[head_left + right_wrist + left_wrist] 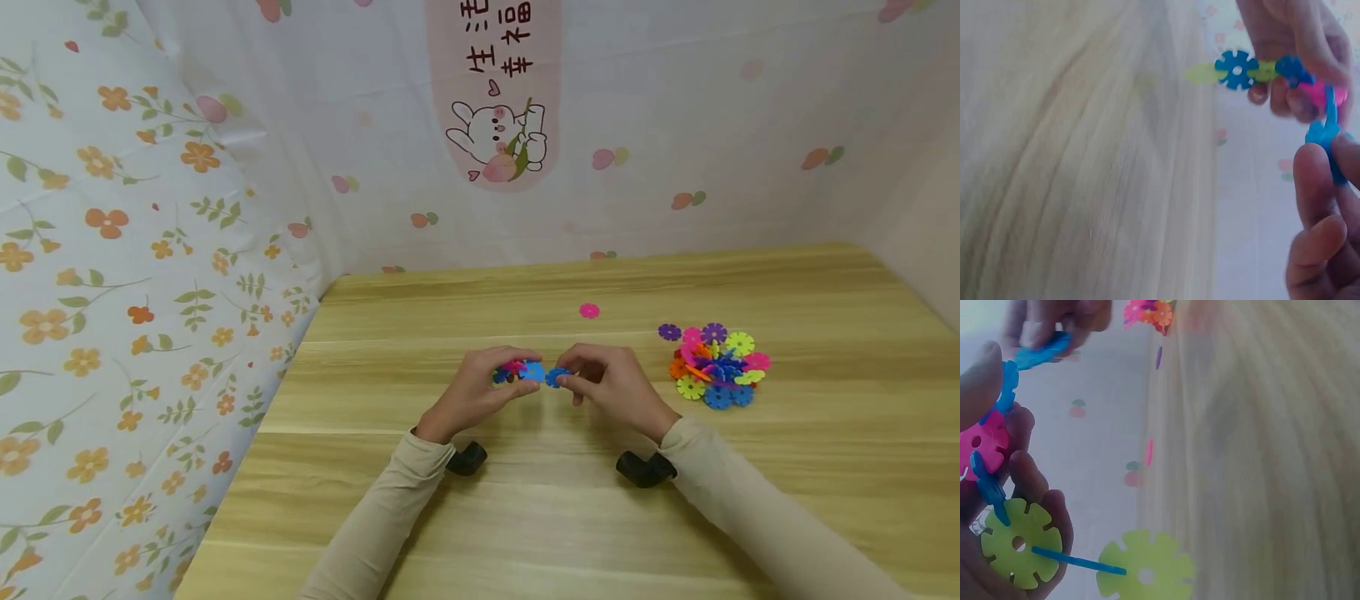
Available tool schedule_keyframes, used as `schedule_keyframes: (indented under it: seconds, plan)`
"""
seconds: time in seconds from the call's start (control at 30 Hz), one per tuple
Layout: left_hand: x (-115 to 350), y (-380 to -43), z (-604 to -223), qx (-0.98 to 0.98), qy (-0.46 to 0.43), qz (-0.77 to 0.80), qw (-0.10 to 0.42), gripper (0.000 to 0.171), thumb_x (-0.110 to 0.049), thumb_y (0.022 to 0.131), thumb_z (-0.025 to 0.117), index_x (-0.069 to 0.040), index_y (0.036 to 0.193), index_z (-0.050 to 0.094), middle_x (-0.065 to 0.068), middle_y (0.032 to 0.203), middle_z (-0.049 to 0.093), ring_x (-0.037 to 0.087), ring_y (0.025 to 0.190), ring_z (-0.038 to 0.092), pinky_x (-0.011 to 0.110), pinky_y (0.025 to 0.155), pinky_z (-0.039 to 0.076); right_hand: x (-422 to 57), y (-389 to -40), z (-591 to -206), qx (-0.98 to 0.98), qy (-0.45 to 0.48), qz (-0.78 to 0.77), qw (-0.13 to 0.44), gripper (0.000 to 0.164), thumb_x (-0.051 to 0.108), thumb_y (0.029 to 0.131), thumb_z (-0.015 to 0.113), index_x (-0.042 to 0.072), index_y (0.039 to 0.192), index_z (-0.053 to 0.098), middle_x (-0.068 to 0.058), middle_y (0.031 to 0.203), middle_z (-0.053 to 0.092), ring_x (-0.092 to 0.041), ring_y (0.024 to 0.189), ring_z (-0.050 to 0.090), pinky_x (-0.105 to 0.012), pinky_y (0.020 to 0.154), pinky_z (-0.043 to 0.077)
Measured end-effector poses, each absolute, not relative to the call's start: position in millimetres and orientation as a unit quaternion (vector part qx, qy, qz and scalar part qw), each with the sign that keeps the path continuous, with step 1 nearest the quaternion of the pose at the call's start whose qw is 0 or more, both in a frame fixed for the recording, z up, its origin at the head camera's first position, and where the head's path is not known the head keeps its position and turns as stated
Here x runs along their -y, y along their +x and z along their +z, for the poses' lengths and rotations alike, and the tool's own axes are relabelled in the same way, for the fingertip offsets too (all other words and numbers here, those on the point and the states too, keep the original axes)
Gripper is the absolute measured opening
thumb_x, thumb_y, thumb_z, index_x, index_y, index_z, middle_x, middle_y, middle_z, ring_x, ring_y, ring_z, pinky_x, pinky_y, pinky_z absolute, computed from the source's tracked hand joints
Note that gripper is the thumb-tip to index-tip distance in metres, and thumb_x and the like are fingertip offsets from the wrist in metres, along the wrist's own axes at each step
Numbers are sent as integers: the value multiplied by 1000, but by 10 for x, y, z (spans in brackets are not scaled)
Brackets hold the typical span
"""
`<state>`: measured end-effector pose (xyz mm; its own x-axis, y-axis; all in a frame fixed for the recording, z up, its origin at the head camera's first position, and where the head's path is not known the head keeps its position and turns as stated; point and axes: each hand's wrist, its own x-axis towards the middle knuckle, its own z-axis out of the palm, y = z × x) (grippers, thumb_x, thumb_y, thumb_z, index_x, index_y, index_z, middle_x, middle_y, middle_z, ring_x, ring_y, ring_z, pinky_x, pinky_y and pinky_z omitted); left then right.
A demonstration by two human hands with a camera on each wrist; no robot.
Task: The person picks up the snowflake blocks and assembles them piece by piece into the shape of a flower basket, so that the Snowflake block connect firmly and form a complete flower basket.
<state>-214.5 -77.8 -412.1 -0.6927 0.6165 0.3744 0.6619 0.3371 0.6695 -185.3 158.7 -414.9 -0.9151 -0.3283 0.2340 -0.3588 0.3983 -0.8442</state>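
My left hand (476, 387) holds a chain of slotted, flower-shaped plastic discs between thumb and fingers. In the left wrist view the chain runs from a yellow-green disc (1169, 565) through a blue one (1079, 559), another yellow-green one (1044, 540) and a blue one (988, 487) to a pink disc (997, 434) and an end blue disc (1009, 387). Between thumb and fingertips, my right hand (615, 387) pinches a loose blue disc (1044, 351). Its edge is right at the chain's end blue disc, slots facing, in the right wrist view.
A heap of mixed-colour discs (720, 367) lies on the wooden table (540, 525) to the right, a purple disc (670, 332) at its edge. One pink disc (589, 311) lies farther back. Printed cloth (645, 108) hangs behind the table. Black pieces (645, 469) sit at both wrists.
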Motion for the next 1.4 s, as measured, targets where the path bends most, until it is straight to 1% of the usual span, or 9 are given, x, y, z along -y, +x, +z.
schedule_keyframes:
  seconds: [0.13,0.27,0.43,0.53,0.67,0.87,1.07,1.2,1.4]
  plan:
    - [770,-2134,-4135,815,-393,-426,22,36,-22,93,72,-3,123,69,7,110,75,8,86,67,20,76,56,-1528,-1785,-4150,837,211,500,75,5,8,92,71,10,97,73,-13,78,73,-7,57,64,-25,55,53]
    - [762,-2118,-4150,814,-383,-437,17,34,-22,93,71,-6,123,70,6,110,75,6,82,64,20,73,55,-1467,-1743,-4160,825,211,511,116,6,5,90,72,8,95,73,-11,75,73,-11,57,66,-23,51,51]
    - [747,-2085,-4175,812,-352,-465,10,32,-19,93,71,-7,123,69,6,98,74,7,71,54,20,64,48,-1396,-1724,-4179,804,205,545,121,4,3,91,72,5,94,70,-15,73,71,-16,56,68,-23,48,48]
    - [728,-2066,-4173,809,-340,-479,2,32,-18,93,70,-5,122,69,7,86,69,9,67,49,19,61,43,-1370,-1716,-4185,796,200,557,124,4,2,90,71,4,93,70,-16,72,72,-12,55,67,-23,48,50]
    - [691,-2066,-4144,811,-340,-477,-3,31,-19,94,70,-5,122,69,7,83,66,9,65,45,18,59,39,-1361,-1714,-4178,789,200,567,130,2,1,90,71,1,91,68,-12,68,72,-5,55,65,-28,48,53]
    - [686,-2116,-4067,821,-358,-446,10,26,-20,97,67,-8,120,68,4,91,70,7,66,51,19,60,45,-1426,-1834,-4146,789,218,568,82,3,5,92,70,2,93,68,-16,71,72,-15,57,68,-34,52,56]
    - [764,-2143,-3991,832,-392,-392,38,29,-20,98,66,-7,123,67,6,114,72,12,90,65,23,77,55,-1696,-2064,-4138,822,247,513,-20,10,6,89,74,5,99,71,-14,81,75,-26,64,70,-33,57,58]
    - [823,-2152,-3961,835,-396,-376,59,31,-17,99,63,-10,129,66,5,124,71,15,107,67,28,90,56,-1852,-2358,-4109,876,193,439,-45,11,8,94,69,1,103,71,-14,94,73,-25,69,68,-31,61,57]
    - [819,-2130,-3996,822,-418,-382,58,32,-17,101,58,-17,133,65,2,116,69,10,94,60,21,75,50,-1899,-2814,-4123,953,141,268,-30,31,7,100,53,-4,126,65,-28,120,65,-41,105,64,-51,91,55]
